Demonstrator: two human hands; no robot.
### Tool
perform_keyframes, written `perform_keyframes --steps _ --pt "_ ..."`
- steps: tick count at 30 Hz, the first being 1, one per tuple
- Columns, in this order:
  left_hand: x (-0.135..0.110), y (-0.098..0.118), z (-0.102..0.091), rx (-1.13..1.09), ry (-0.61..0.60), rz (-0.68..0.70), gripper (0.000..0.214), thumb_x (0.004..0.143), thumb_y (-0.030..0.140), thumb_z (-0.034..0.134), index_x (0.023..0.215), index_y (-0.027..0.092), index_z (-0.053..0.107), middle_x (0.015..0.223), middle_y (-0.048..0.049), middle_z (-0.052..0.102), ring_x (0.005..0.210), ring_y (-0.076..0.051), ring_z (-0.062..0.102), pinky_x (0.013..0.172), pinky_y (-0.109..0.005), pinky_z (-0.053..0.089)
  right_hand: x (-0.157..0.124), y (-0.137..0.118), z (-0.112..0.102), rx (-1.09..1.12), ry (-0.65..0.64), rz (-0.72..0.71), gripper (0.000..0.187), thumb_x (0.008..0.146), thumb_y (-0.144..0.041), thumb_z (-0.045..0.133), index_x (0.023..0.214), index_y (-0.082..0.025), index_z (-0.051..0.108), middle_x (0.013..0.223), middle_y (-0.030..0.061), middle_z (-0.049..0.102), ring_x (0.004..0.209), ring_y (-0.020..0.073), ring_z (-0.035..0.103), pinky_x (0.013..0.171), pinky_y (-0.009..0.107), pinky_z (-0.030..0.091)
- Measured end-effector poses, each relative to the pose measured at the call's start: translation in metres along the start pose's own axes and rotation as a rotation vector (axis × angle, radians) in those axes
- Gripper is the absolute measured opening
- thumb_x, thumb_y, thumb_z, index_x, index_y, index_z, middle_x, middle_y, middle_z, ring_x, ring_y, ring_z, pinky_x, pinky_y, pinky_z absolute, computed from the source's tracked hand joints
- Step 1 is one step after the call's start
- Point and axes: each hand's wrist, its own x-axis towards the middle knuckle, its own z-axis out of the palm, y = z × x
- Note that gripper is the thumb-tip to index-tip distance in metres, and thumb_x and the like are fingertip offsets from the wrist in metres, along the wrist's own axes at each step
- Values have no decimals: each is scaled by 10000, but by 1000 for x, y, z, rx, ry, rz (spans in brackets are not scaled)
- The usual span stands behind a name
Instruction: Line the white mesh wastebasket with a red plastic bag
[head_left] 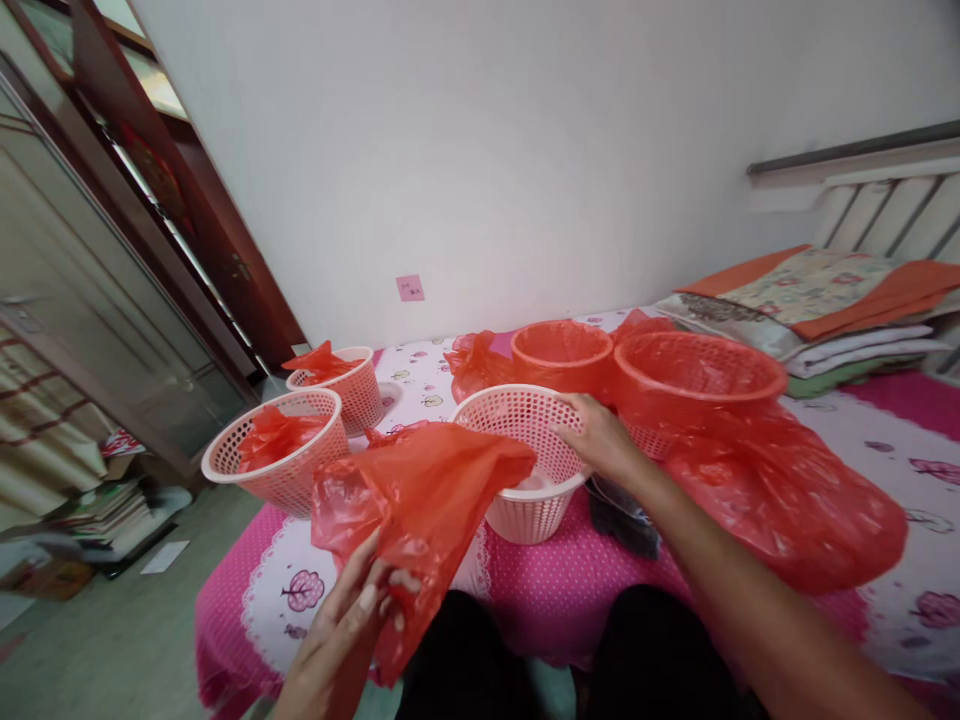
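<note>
- The red plastic bag hangs loose and crumpled at the near edge of the bed. The left hand pinches its lower end between thumb and fingers.
- The bag's upper part drapes against the left side of the pale lattice basket and hides part of that wall.
- The right hand is closed over the basket's right rim, with the fingers inside and the thumb outside.
- A dark cloth lies on the pink bedspread, just under the right forearm.
- A large loose red bag sprawls over the bed to the right, spilling from the wide basket it lines.
- Behind the held basket stands a smaller lined basket, its red liner folded over the rim.
- The held basket has no liner; what lies pale at its bottom cannot be told.
- To the left, the near pink basket holds a bunched red bag. The far pink basket holds another bunched bag.
- Folded bedding is stacked at the far right.
- A pink note sticks to the wall.
- A stack of books sits on the floor to the left.
</note>
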Motion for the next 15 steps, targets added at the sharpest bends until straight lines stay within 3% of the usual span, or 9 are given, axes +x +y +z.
perform_keyframes --steps 2,4,7,8,10,12,15 --pt "9 17 21 6 -135 103 897 702 598 875 1499 285 606 1408 -122 699 1189 -349 682 967 -403 593 -22 -32 1 225 -82 -18 356 944 -283 663 1291 -205 665 1197 114 749 1052 242 721 960 449 597" --pt "15 34 48 65 -303 190 806 835 557 795 1552 290 543 1450 -137 662 1130 -301 679 910 -382 586 -43 -69 5 373 -171 -37 440 945 -355 697 1362 -233 628 1222 96 737 997 214 721 886 398 612" --pt "22 49 90 81 -477 267 685 944 507 697 1566 280 520 1444 -150 656 1128 -264 667 875 -344 568 -62 -112 14 435 -198 -82 644 864 -364 794 1455 -253 562 1301 96 704 1080 236 690 872 371 588" --pt "23 50 101 74 -503 287 636 963 499 675 1543 272 547 1434 -151 662 1140 -260 667 880 -338 563 -63 -119 16 424 -178 -81 606 853 -324 788 1419 -246 589 1250 83 720 1054 235 687 866 365 573" --pt "23 49 117 69 -446 392 527 992 479 637 1470 257 615 1412 -144 679 1179 -262 665 895 -336 560 -60 -121 19 401 -127 -68 386 863 -247 705 1247 -219 682 1079 50 751 944 218 684 829 348 542" --pt "18 47 121 98 -282 533 424 1008 465 612 1362 242 684 1356 -129 716 1172 -260 678 885 -335 565 -52 -111 18 393 -65 -50 201 857 -191 592 1009 -202 724 897 19 742 813 195 664 759 324 511" --pt "4 46 107 267 9 693 327 1007 467 597 1144 222 765 1158 -94 790 1036 -239 719 851 -331 572 -37 -84 12 405 64 -32 208 800 -193 531 878 -204 724 831 18 750 774 198 671 728 312 505"
